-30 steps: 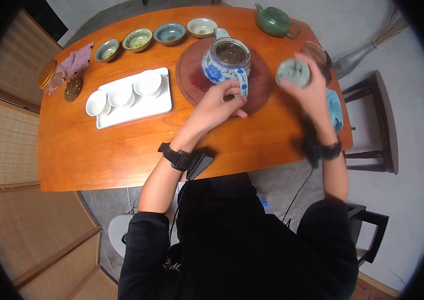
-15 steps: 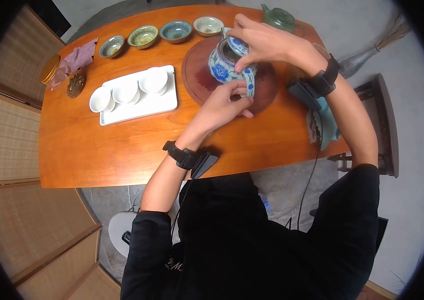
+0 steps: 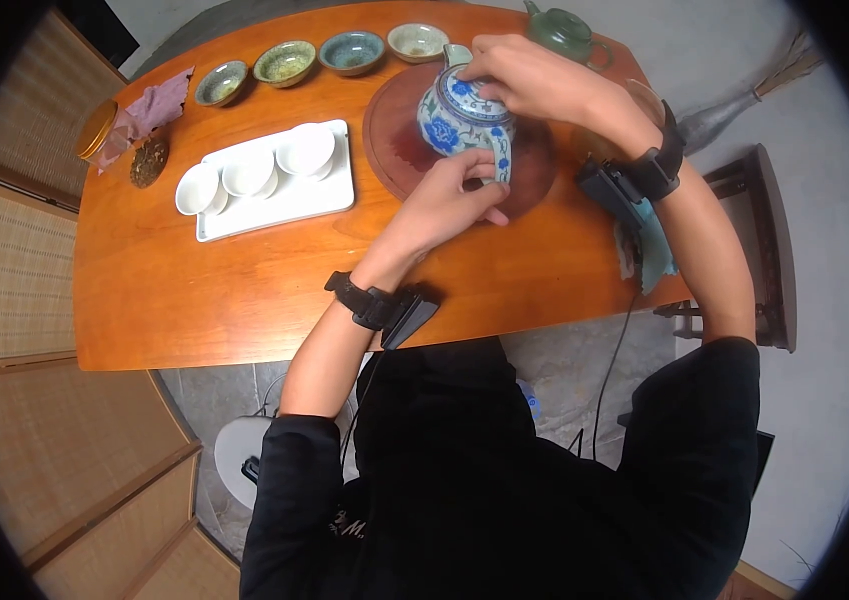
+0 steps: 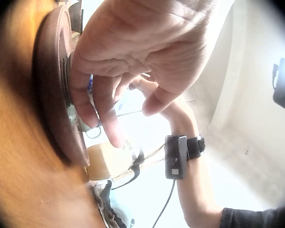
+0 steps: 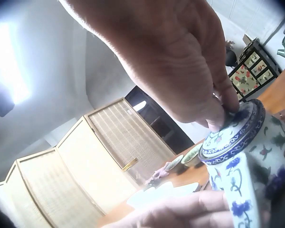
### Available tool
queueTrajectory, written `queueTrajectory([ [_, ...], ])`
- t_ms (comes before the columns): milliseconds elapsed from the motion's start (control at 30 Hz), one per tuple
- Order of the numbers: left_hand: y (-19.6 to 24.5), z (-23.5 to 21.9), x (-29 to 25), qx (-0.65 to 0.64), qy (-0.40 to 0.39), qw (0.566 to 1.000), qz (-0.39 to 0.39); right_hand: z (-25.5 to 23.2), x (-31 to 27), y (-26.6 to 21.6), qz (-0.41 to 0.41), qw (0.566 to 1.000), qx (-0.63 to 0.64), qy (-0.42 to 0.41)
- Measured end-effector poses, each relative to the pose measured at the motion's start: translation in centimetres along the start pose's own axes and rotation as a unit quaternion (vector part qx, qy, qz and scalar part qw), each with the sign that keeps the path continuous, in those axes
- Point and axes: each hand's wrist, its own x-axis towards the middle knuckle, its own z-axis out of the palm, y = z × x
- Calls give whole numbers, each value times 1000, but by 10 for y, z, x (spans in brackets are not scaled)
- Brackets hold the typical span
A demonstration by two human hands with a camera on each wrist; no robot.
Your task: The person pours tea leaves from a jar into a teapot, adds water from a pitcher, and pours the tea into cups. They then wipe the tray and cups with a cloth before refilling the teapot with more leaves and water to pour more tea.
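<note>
A blue-and-white floral teapot [image 3: 441, 130] stands on a round reddish-brown board [image 3: 392, 140], its spout pointing away from the person. The left hand [image 3: 445, 203] holds the handle [image 3: 504, 168] on the near side, fingers passing behind it. Over the mouth sits the patterned lid [image 3: 462, 97], and the right hand [image 3: 540, 85] pinches its top from above. In the right wrist view the lid [image 5: 237, 128] lies level with the pot's rim, the fingertips hiding its knob. The left wrist view shows the left hand [image 4: 137, 52] with bent fingers, most of the pot hidden behind it.
Left of the board, a white tray [image 3: 330, 205] bears three white cups [image 3: 250, 172]. Several glazed bowls [image 3: 352, 52] line the far edge. A green teapot [image 3: 560, 35] stands far right; a teal cloth [image 3: 657, 255] lies at the right edge. A jar [image 3: 100, 135] stands far left.
The right hand has brought the lid from the right of the teapot, tilted it over the mouth and set it down flat, covering the opening. The left hand has stayed at the handle.
</note>
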Motion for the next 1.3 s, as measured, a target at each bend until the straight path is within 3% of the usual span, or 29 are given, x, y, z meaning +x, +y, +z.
queueTrajectory([
  [67, 1, 0, 0, 18, -5, 1000, -5, -6, 0, -1, 29, 999, -4, -39],
  [167, 3, 0, -2, 9, 7, 1000, -16, 6, -19, -3, -32, 992, 36, 116],
  [200, 3, -1, -5, 62, 25, 998, -4, 11, -31, -8, 73, 973, 85, 200],
  [267, 6, -11, -9, 168, 67, 983, 25, 26, -56, -19, 265, 879, 177, 355],
  [300, 11, -16, -14, 164, 70, 983, 35, 60, -69, -15, 277, 826, 320, 372],
  [367, 31, -19, -31, 160, 74, 983, 47, 78, -80, -58, 329, 775, 450, 297],
  [433, 50, -15, -57, 160, 87, 980, 78, 93, -74, -65, 326, 771, 491, 243],
  [633, 55, -24, -139, 131, 178, 971, 88, 98, -71, -62, 279, 657, 658, 241],
  [767, 23, -39, -177, 94, 221, 968, 79, 94, -74, -34, 350, 519, 692, 358],
  [867, 1, -50, -191, 72, 265, 959, 72, 91, -72, -26, 398, 539, 643, 371],
  [933, -13, -54, -189, 62, 323, 941, 81, 91, -73, -15, 392, 521, 654, 383],
  [1100, -38, -60, -189, 113, 379, 910, 128, 64, -70, -4, 338, 504, 671, 426],
  [1233, -46, -65, -189, 117, 383, 901, 165, 34, -66, 7, 305, 533, 671, 414],
  [1300, -50, -68, -190, 99, 386, 900, 175, 26, -66, 11, 323, 568, 648, 391],
])
